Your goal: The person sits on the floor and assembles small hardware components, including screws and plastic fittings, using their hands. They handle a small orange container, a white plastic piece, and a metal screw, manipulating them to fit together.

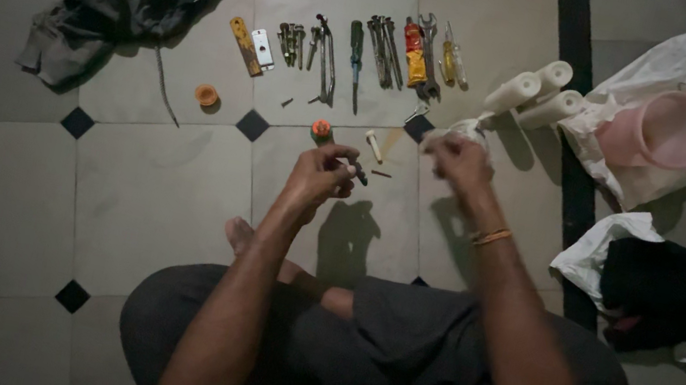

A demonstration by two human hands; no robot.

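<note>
head | left hand [320, 174] pinching small dark part [358, 171] | right hand [459, 158] clutching white cloth [457, 130]

Head camera, steeply down, near

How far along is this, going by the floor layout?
Done: tools are lined up in a row on the tiled floor. In hand: the left hand pinches a small dark part; the right hand grips a white cloth. Left: three white rolls and a small white tube lie untouched.
</note>
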